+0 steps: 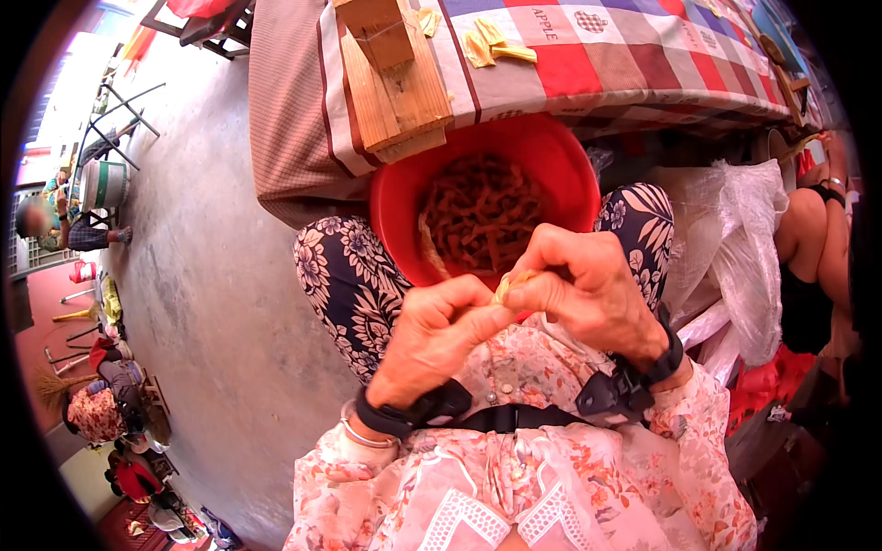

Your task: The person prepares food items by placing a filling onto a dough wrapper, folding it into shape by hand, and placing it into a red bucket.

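My left hand (441,337) and my right hand (586,293) meet over the near rim of a red plastic tub (577,165). Between my fingertips is a pale yellow plaited strip (501,290); both thumbs pinch it from either side. A length of pale braid (432,248) lies against the tub's left inner wall; whether it joins the strip in my fingers is hidden. Inside the tub is a heap of braided or strip-like material (486,210), tinted red by the tub. The tub stands between my knees.
A wooden block stand (400,96) projects over the edge of a table with a checked cloth (572,69). Folded yellow strips (493,45) lie on it. White plastic sacking (730,255) is on the right, beside another person's arm (834,255). Another person (52,220) sits at far left.
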